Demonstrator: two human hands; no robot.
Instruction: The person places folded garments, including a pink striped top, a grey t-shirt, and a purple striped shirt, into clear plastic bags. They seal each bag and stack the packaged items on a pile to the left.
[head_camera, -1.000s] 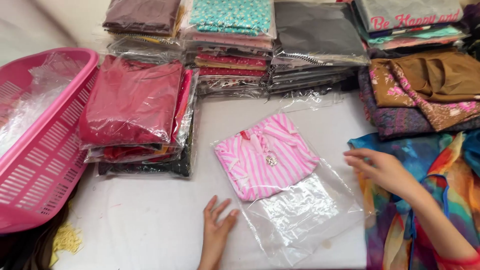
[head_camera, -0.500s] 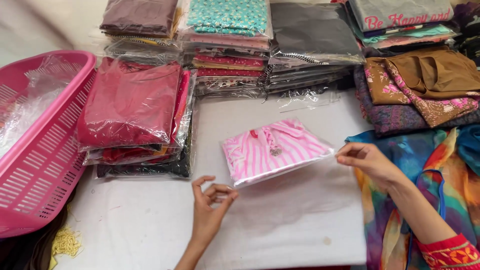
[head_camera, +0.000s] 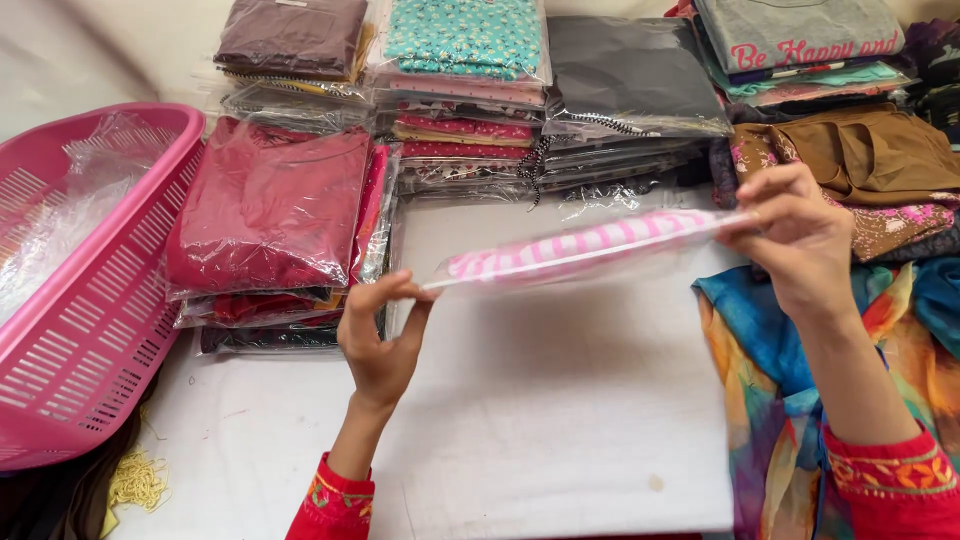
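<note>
bag (head_camera: 560, 262): glossy clear plastic | garment (head_camera: 590, 245): striped cloth | basket (head_camera: 100, 330): pink slotted plastic | table (head_camera: 560, 420): matt white

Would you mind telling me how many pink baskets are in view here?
1. The pink basket sits at the left edge of the table, beside the red packed clothes, with clear plastic bags inside. Others could lie outside the picture.

My left hand (head_camera: 385, 340) sits raised at lower centre, fingers pinched shut. My right hand (head_camera: 795, 240), at right, pinches likewise, forearm running down to the lower right corner.
</note>
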